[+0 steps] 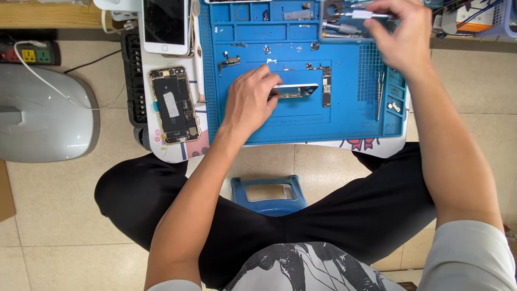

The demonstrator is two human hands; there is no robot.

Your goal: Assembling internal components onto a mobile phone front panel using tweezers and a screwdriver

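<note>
The left hand [250,99] is lying at the centre of the frame with its fingers curled down, pinching the near end of a slim phone frame [295,90] and pressing it flat on the blue mat [301,126]. The frame is lying crosswise in the mat's middle panel, with a dark circuit board [326,86] standing just beside its far end. The right hand [401,37] is reaching to the upper right of the frame, fingers closed around a silver-handled tool [362,14] above a tray of tools [336,24]. Small screws and brackets are sitting scattered across the mat's upper compartments. Left of the mat, an opened phone [174,105] is showing its battery, and a white phone [165,26] is lying face up above it. A grey device [43,121] is resting at the far left.
</note>
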